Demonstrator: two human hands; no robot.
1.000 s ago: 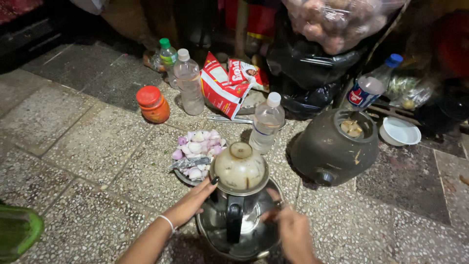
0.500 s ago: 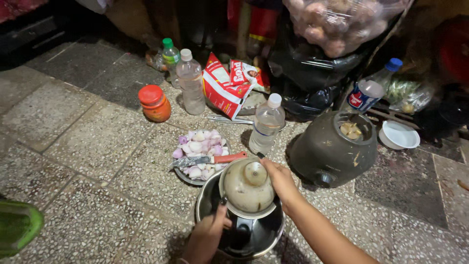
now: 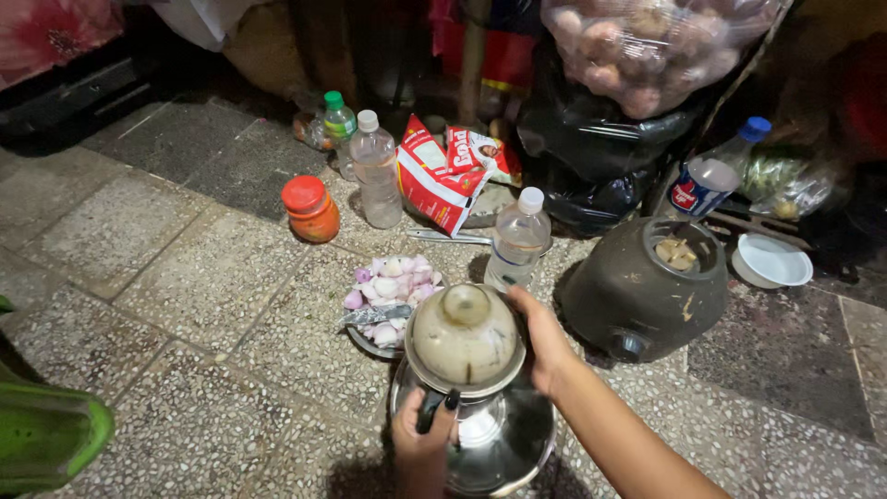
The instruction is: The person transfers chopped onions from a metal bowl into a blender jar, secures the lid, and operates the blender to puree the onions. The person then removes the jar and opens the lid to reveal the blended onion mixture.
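jar (image 3: 465, 337) with domed lid held over steel bowl (image 3: 517, 453). left hand (image 3: 422, 442) fingers clamped on its black handle; right hand (image 3: 540, 344) fingers curled against lid's side. onions (image 3: 393, 282) just beside.

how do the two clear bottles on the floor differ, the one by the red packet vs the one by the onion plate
The bottle by the red packet stands farther from the hands, beside the orange jar; the bottle by the onion plate stands nearer, just past the right hand. The farther bottle looks taller and slimmer, the nearer squatter. Both are clear plastic, upright, capped in white.
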